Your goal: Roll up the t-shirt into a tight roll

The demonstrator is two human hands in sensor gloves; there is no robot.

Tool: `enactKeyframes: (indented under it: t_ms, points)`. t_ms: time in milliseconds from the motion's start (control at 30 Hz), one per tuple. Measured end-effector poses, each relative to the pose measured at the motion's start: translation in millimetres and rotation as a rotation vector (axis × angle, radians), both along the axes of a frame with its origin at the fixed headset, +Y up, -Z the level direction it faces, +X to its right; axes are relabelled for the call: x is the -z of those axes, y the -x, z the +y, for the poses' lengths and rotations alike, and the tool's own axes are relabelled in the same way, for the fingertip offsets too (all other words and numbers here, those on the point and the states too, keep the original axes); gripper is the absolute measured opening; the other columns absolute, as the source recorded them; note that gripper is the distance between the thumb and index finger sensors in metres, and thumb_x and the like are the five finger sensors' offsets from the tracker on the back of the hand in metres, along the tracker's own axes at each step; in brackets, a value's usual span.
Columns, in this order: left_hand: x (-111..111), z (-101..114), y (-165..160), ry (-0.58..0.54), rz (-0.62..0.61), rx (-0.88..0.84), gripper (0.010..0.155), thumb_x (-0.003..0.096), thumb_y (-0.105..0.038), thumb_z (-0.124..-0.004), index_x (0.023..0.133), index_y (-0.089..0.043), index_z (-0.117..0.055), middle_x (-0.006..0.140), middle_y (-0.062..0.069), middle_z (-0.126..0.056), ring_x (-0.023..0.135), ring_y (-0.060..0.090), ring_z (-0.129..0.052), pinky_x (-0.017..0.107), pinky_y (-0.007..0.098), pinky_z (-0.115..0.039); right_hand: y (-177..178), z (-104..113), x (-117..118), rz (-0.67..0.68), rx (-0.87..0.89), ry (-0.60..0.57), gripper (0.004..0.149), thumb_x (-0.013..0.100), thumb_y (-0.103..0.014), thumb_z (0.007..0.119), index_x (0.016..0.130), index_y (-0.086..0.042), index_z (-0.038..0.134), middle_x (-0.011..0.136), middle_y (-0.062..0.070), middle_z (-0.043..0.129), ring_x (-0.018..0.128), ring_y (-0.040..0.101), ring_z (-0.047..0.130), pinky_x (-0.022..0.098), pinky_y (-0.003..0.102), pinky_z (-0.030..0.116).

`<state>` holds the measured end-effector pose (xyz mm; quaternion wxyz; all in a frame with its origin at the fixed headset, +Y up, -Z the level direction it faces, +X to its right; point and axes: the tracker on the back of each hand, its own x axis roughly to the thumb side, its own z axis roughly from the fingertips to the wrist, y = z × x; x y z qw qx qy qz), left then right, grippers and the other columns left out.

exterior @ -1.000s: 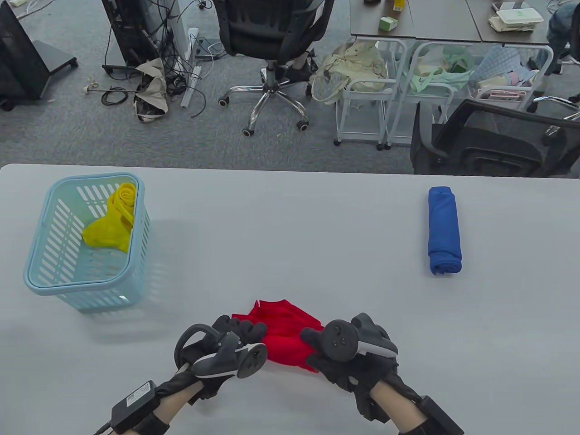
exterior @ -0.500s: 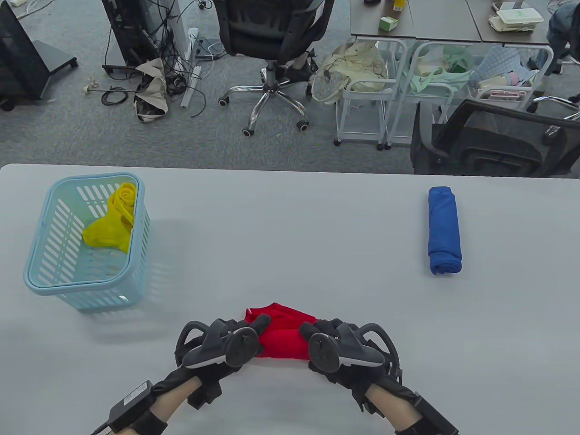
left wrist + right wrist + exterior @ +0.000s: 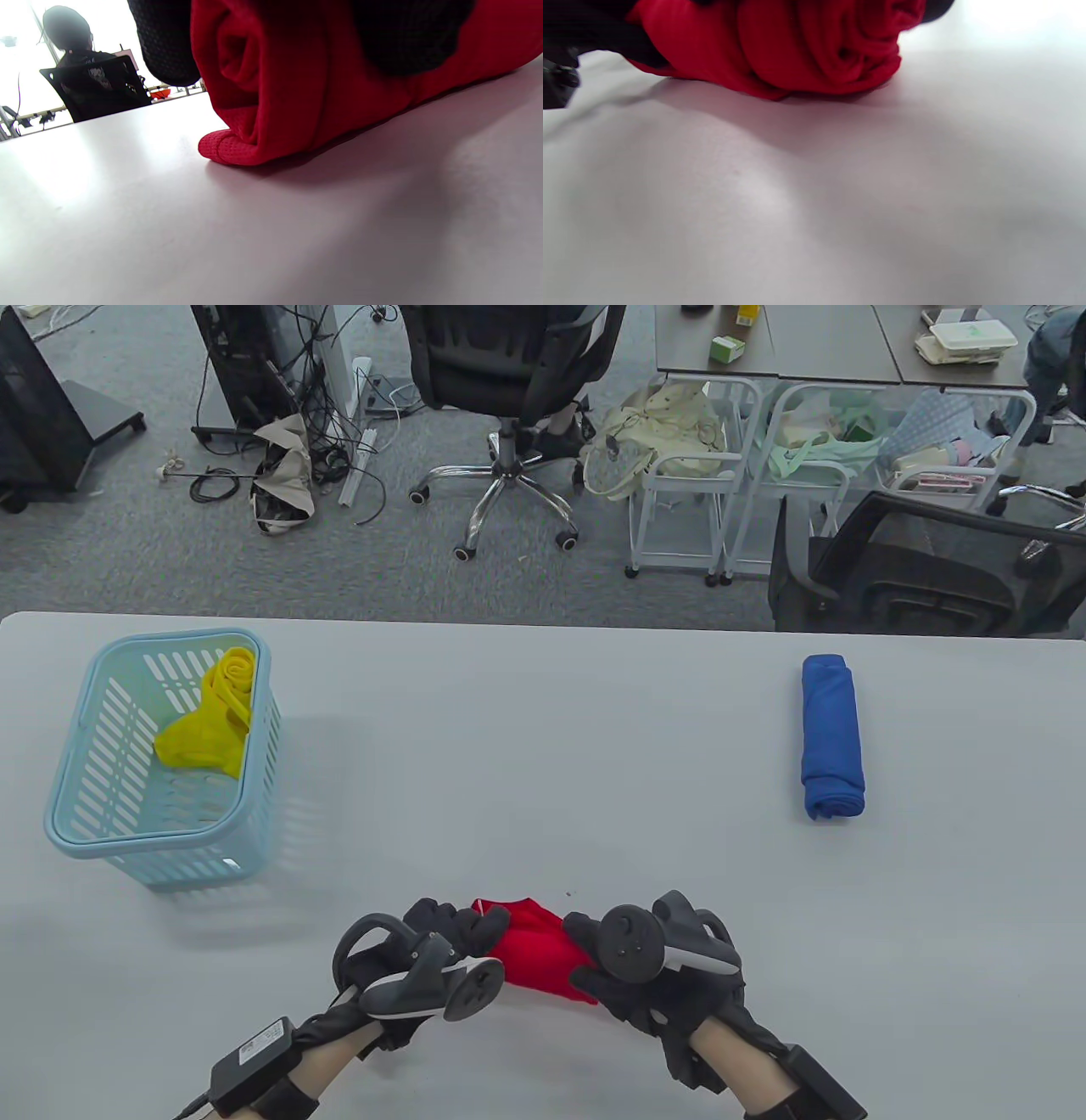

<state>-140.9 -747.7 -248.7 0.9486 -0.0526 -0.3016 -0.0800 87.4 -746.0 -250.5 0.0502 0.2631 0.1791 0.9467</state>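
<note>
A red t-shirt lies rolled up near the table's front edge, between my two hands. My left hand grips its left end and my right hand grips its right end. In the left wrist view the roll's spiral end rests on the table, with my gloved fingers curled over it. In the right wrist view the other end shows its layered folds on the table.
A light blue basket holding a yellow cloth stands at the left. A rolled blue t-shirt lies at the right. The grey table runs to its far edge, with chairs and carts beyond it.
The red roll has got shorter and tighter. Both hands turned over it, rolled forward, then came back to grip its ends.
</note>
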Motion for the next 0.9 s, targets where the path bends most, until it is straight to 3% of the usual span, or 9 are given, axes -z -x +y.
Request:
enactKeyframes:
  t_ms: [100, 200, 333, 400, 500, 567, 733, 900]
  points:
    - [6.0, 1.5, 4.2, 0.121, 0.039, -0.088, 0.067, 0.0452, -0.053, -0.067, 0.106, -0.025, -0.062, 0.087, 0.0, -0.097, 0.069, 0.017, -0.103, 0.065, 0.043, -0.082, 3.8, 9.2, -3.1, 0.012, -0.047, -0.102, 0.062, 0.063, -0.045, 0.053, 0.116, -0.026, 0.027, 0.117, 0.014, 0.032, 0.107, 0.04, 0.045, 0.074, 0.059, 0.043]
    - [10.9, 2.2, 7.8, 0.166, 0.069, -0.108, 0.066, 0.0463, -0.052, -0.063, 0.106, -0.024, -0.061, 0.086, -0.001, -0.098, 0.068, 0.016, -0.103, 0.064, 0.042, -0.083, 6.8, 5.8, -6.9, 0.032, -0.075, -0.105, 0.065, 0.062, -0.048, 0.054, 0.117, -0.025, 0.028, 0.12, 0.013, 0.031, 0.11, 0.043, 0.042, 0.075, 0.06, 0.044]
    - [17.4, 1.6, 14.2, 0.247, 0.122, -0.195, 0.065, 0.0479, -0.051, -0.058, 0.107, -0.025, -0.059, 0.084, -0.001, -0.099, 0.064, 0.017, -0.104, 0.061, 0.041, -0.083, 10.1, -9.6, -5.3, 0.029, -0.152, -0.067, 0.086, 0.058, -0.054, 0.065, 0.116, -0.023, 0.009, 0.122, 0.016, 0.015, 0.113, 0.047, 0.028, 0.076, 0.064, 0.036]
    - [15.3, 1.7, 13.9, 0.222, 0.143, -0.198, 0.065, 0.049, -0.052, -0.055, 0.109, -0.027, -0.053, 0.091, 0.0, -0.093, 0.073, 0.02, -0.099, 0.066, 0.044, -0.078, 12.4, -16.1, -3.1, 0.016, -0.195, -0.07, 0.088, 0.058, -0.054, 0.063, 0.114, -0.023, 0.003, 0.121, 0.017, 0.012, 0.114, 0.047, 0.027, 0.076, 0.064, 0.037]
    - [6.5, 1.5, 8.2, 0.067, 0.103, -0.033, 0.074, 0.0463, -0.061, -0.049, 0.113, -0.034, -0.034, 0.118, 0.006, -0.061, 0.103, 0.029, -0.075, 0.075, 0.051, -0.067, 11.5, -17.6, 1.9, -0.001, -0.183, -0.046, 0.087, 0.058, -0.056, 0.062, 0.114, -0.023, 0.003, 0.122, 0.017, 0.014, 0.114, 0.047, 0.03, 0.075, 0.064, 0.039]
    - [1.4, -1.9, 3.1, 0.033, 0.06, 0.067, 0.084, 0.0428, -0.068, -0.048, 0.114, -0.033, -0.02, 0.124, 0.008, -0.043, 0.111, 0.034, -0.061, 0.078, 0.054, -0.062, 9.2, -18.3, 4.7, -0.007, -0.154, -0.016, 0.087, 0.058, -0.056, 0.062, 0.115, -0.024, 0.004, 0.122, 0.017, 0.014, 0.115, 0.046, 0.031, 0.075, 0.063, 0.04]
    - [4.2, -18.2, 0.2, 0.091, 0.042, 0.172, 0.089, 0.0431, -0.067, -0.053, 0.112, -0.027, -0.014, 0.12, 0.007, -0.049, 0.105, 0.028, -0.069, 0.076, 0.048, -0.067, 8.3, -18.5, 6.0, -0.009, -0.146, 0.0, 0.087, 0.058, -0.056, 0.061, 0.115, -0.025, 0.004, 0.121, 0.018, 0.016, 0.115, 0.046, 0.03, 0.075, 0.064, 0.04]
    - [13.0, -26.1, 1.2, 0.106, 0.044, 0.188, 0.09, 0.0424, -0.068, -0.051, 0.11, -0.029, -0.007, 0.117, 0.005, -0.044, 0.103, 0.026, -0.062, 0.077, 0.046, -0.063, 7.8, -18.7, 6.2, -0.012, -0.137, 0.016, 0.087, 0.058, -0.056, 0.061, 0.114, -0.023, 0.003, 0.121, 0.019, 0.013, 0.113, 0.048, 0.029, 0.075, 0.064, 0.039]
